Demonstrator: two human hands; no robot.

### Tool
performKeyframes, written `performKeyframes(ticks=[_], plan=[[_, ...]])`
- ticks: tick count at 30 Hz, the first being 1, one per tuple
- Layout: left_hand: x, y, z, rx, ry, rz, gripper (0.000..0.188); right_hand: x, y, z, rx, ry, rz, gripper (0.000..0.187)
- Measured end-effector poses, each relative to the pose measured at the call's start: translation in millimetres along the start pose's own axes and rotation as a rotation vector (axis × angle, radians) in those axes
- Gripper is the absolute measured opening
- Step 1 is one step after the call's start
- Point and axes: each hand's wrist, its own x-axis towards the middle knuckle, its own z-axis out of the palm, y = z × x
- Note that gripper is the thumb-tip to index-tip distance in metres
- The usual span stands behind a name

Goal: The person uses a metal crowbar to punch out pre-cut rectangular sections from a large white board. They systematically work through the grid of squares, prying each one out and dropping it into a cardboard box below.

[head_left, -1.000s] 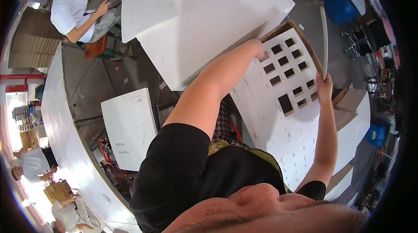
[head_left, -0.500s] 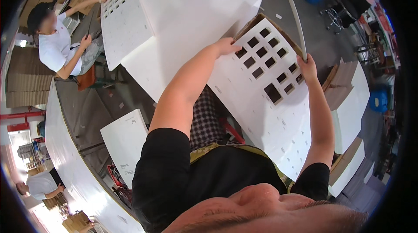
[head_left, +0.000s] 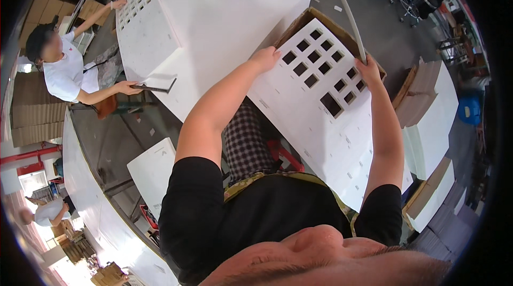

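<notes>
A large white board [head_left: 304, 125] with rows of square holes lies at a slant before me. My left hand [head_left: 265, 60] is at its far left edge, fingers closed on the rim beside the holes. At the opposite edge my right hand [head_left: 370, 74] is closed round the lower end of a long, thin, off-white strip [head_left: 351, 24]. The strip rises away from me, past the board's far corner. The fingers of my right hand also rest close to the board's edge, and whether they touch it I cannot tell. Brown cardboard [head_left: 309, 17] shows under the board's far end.
Large white panels [head_left: 230, 13] stand left of the board. A co-worker [head_left: 69, 67] sits there with a black angled tool [head_left: 155, 89] over another holed board [head_left: 141, 24]. Stacked sheets [head_left: 419, 99] lie to my right. A wheeled chair [head_left: 409, 8] stands beyond.
My left hand has drawn back slightly from the holes at the board's edge. My right hand keeps the strip. The co-worker's dark tool has swung down over the white board.
</notes>
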Motion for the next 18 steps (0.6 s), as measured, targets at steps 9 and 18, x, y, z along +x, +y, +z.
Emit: performKeyframes(ticks=[9,18], plan=[[-12.2,-4.7,-6.9,-0.185,0.113,0.033,0.039,-1.6,-5.6,-0.3,-0.034,0.051,-0.051,0.039],[-55.9,-29.0,5.8,0.112,0.325,-0.048,0.041,9.0,3.1,-1.2,-0.142,0.003,0.020,0.045]])
